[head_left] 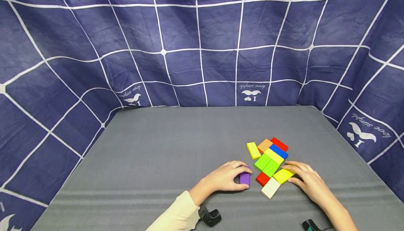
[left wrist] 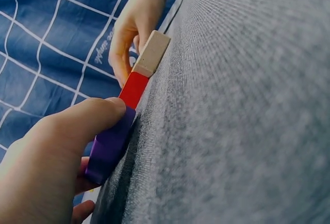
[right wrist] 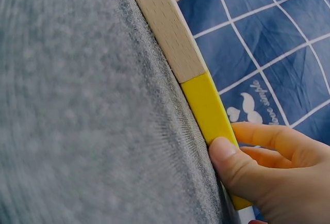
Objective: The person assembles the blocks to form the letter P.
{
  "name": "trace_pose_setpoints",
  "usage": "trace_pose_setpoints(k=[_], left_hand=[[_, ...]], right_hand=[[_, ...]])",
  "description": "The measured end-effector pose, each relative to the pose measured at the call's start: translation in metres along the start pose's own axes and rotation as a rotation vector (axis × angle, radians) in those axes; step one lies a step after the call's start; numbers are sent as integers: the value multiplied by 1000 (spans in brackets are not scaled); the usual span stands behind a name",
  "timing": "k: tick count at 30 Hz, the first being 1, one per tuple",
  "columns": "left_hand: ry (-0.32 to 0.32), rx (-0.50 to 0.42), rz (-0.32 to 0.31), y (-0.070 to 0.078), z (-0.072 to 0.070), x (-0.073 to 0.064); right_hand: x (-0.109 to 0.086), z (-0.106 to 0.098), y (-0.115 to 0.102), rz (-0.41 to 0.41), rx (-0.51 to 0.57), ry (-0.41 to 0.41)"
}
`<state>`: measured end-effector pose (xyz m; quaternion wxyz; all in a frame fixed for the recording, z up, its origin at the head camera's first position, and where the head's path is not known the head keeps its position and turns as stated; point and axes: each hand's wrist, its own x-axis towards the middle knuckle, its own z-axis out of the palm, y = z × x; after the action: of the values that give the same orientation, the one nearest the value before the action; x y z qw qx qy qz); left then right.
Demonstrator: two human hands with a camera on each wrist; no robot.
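My left hand point(head_left: 224, 177) holds a purple block point(head_left: 244, 178) low over the grey table, thumb on its near end and fingers at its far end. Just right of it lies a red block point(head_left: 263, 179). In the left wrist view the purple block point(left wrist: 109, 146) lines up with the red block point(left wrist: 135, 89). My right hand point(head_left: 305, 179) pinches a yellow block point(head_left: 283, 175) whose end meets a natural wood block point(head_left: 270, 188). The right wrist view shows the thumb on the side of that yellow block point(right wrist: 209, 108).
Beyond the hands, two green blocks point(head_left: 267, 165), a pale yellow one point(head_left: 274, 156), a blue one point(head_left: 278, 151), an orange one point(head_left: 264, 145) and another red one point(head_left: 279, 144) lie together. A separate yellow block point(head_left: 253, 150) sits at their left. A blue checked curtain point(head_left: 217, 62) hangs behind the table.
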<state>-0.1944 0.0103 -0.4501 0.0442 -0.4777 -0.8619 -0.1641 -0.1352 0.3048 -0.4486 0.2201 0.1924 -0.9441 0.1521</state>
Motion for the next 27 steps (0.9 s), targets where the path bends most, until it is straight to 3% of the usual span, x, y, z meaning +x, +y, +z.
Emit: trace_pose_setpoints(k=[8, 16, 23, 27], left_hand=[[5, -54, -12, -2, -3, 2], [12, -26, -27, -6, -9, -4], [-3, -43, -88, -13, -16, -12], [-9, -66, -117, -19, -19, -18]], right_hand=[[0, -2, 0, -13, 28, 1], [-1, -11, -4, 67, 8, -109], [1, -18, -6, 74, 32, -39], [6, -25, -11, 135, 42, -39]])
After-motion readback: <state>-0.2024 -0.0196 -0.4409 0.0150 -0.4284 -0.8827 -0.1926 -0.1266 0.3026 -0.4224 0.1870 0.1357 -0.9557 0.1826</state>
